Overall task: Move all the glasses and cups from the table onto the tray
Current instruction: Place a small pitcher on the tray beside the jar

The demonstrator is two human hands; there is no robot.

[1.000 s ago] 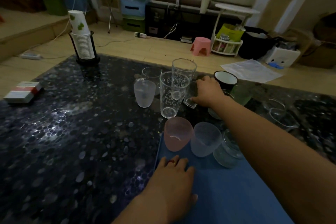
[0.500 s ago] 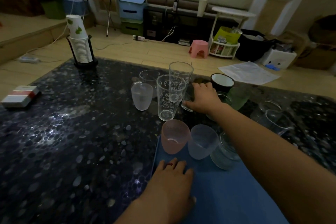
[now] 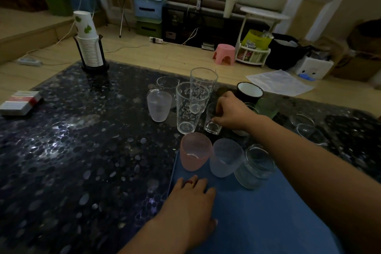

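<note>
Right hand (image 3: 231, 112): fingers curled round 1 small clear glass (image 3: 212, 120), which stands on the bench (image 3: 82, 161) just beyond the tray
Left hand (image 3: 190, 202): lies flat on the near left part of the blue tray (image 3: 257, 222), fingers straight and slightly spread, 1 red ring on it
On the tray: 3 cups in a row at its far edge – 1 pink frosted cup (image 3: 194, 151), 1 pale frosted cup (image 3: 225, 158), 1 clear ribbed glass (image 3: 255, 166)
On the bench, upright: 2 tall printed glasses (image 3: 189, 107), 1 frosted cup (image 3: 158, 106), 1 clear glass behind it (image 3: 167, 84), 1 dark mug (image 3: 249, 92)
Far right: clear glassware (image 3: 305, 128), number unclear
Elsewhere: 1 paper cup stack (image 3: 88, 47) in a stand, 1 small box (image 3: 21, 102)
</note>
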